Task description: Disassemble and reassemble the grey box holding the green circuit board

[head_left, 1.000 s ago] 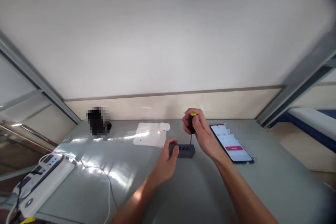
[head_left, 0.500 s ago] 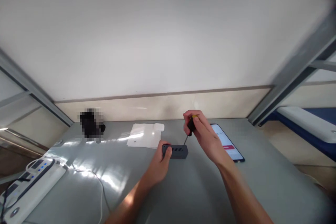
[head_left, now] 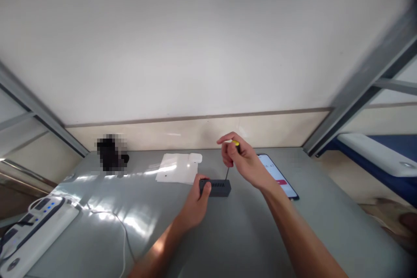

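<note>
A dark grey box with a row of vent slots [head_left: 220, 189] lies on the grey table. Gripping its left end is my left hand [head_left: 197, 204], thumb on the near side and fingers behind. My right hand [head_left: 243, 158] is closed around a screwdriver [head_left: 236, 144] with a yellow and black handle, its index finger lifted off. The screwdriver's thin shaft points down, and its tip meets the box's top near the right end. Whether a screw sits under the tip is too small to see.
Behind my right wrist lies a phone [head_left: 279, 178] with its screen lit. White paper [head_left: 177, 168] with a small white piece [head_left: 195, 157] is beyond the box. At left are a white power strip [head_left: 39, 234], cables [head_left: 124, 234] and a blurred black object [head_left: 112, 154].
My right hand has shifted its hold on the screwdriver, its index finger now stretched out and the shaft more upright. The whole view has slid slightly; my left hand keeps the box.
</note>
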Action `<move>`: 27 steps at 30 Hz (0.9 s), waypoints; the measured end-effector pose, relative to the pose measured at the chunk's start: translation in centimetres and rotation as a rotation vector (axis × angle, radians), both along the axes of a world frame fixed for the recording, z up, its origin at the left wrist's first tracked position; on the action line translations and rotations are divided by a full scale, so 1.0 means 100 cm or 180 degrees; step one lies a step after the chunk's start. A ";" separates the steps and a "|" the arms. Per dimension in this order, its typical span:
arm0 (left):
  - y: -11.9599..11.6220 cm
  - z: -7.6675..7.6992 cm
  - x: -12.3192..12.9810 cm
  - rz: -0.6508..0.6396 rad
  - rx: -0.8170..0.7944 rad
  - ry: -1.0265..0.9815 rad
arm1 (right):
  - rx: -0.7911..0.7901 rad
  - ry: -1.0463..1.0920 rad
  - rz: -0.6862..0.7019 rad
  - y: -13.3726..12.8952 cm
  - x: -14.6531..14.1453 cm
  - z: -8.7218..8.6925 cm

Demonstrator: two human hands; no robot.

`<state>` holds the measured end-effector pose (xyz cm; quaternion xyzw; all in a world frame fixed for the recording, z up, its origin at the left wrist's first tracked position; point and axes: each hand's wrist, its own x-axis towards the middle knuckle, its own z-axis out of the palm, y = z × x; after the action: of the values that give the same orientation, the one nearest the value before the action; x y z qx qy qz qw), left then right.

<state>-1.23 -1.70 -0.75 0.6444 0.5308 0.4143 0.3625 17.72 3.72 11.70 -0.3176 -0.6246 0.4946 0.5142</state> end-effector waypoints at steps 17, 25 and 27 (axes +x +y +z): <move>0.000 0.003 0.001 -0.0069 -0.0262 -0.0152 | -0.0269 0.0900 0.0011 -0.003 -0.003 -0.014; 0.000 0.006 0.003 -0.0081 -0.0220 -0.0233 | 0.0339 -0.0559 -0.0921 -0.011 0.014 -0.003; 0.000 0.006 0.003 -0.0084 -0.0225 -0.0293 | 0.0425 -0.1202 -0.1288 -0.012 0.017 0.004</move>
<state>-0.90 -1.74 -0.13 0.6184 0.5193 0.4196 0.4145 19.41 2.54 12.14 -0.4878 -0.6644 0.2717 0.4969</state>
